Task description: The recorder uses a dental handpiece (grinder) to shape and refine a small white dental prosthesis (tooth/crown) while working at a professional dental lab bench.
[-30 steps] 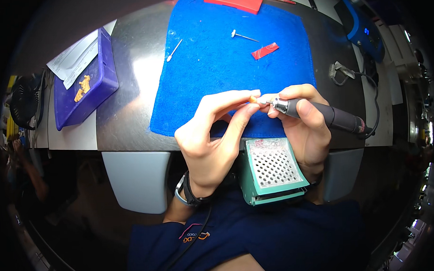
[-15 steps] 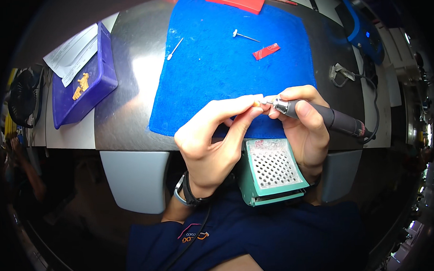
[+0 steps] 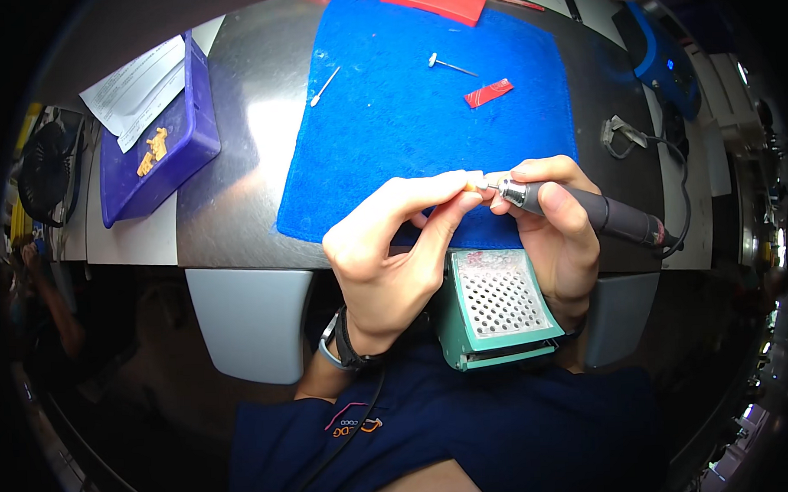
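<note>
In my right hand (image 3: 557,249) is a dark rotary handpiece (image 3: 614,218), its silver collar and thin shank pointing left. My left hand (image 3: 394,246) pinches a small whitish piece (image 3: 476,179) between thumb and index finger; its exact kind is too small to tell. The tip of the handpiece meets or nearly meets this piece, and my fingertips partly hide the spot. Both hands are close together over the near edge of a blue cloth (image 3: 391,151). Just below them stands a green box with a perforated light top (image 3: 504,303).
On the cloth lie two mounted bits, one white-tipped (image 3: 316,99) and one wheel-headed (image 3: 433,61), plus a red strip (image 3: 489,93) and a red case (image 3: 433,2). A purple tray (image 3: 203,135) at left holds papers and tan dental models (image 3: 153,152). A blue control unit (image 3: 665,67) stands right.
The bench and everything on it appear shifted slightly right in view. Both hands keep their grips, the handpiece tip still at the small piece.
</note>
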`<state>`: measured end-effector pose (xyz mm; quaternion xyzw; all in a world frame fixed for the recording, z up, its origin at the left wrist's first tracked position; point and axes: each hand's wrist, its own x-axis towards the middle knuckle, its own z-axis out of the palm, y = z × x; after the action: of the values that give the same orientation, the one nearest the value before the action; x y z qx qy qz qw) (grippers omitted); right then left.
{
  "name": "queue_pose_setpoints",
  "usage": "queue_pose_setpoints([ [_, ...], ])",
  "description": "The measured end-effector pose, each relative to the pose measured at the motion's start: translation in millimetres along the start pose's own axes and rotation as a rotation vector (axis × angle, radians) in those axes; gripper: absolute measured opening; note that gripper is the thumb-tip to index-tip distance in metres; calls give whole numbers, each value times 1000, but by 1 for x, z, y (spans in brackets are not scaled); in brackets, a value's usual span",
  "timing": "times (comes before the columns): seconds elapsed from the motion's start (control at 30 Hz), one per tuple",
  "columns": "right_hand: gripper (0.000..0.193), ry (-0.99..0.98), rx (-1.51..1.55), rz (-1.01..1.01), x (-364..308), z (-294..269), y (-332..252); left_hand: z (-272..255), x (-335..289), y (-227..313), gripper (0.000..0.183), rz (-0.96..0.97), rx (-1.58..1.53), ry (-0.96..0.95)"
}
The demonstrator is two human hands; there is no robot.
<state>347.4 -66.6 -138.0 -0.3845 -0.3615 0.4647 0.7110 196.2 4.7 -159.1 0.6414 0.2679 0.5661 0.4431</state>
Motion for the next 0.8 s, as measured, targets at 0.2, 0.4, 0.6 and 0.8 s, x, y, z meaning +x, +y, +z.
queue_pose_setpoints([
  [0.2,29,3,12,5,-1,-1,1,-1,1,3,17,0,1,-10],
  [0.4,28,-13,11,-2,-1,-2,1,-2,1,3,17,6,12,-19],
  [0.6,28,-17,9,-14,-1,-1,2,-1,2,5,18,-14,-9,-22],
  [0.8,28,-13,11,-7,0,-3,2,-2,1,3,18,-17,-24,-27],
])
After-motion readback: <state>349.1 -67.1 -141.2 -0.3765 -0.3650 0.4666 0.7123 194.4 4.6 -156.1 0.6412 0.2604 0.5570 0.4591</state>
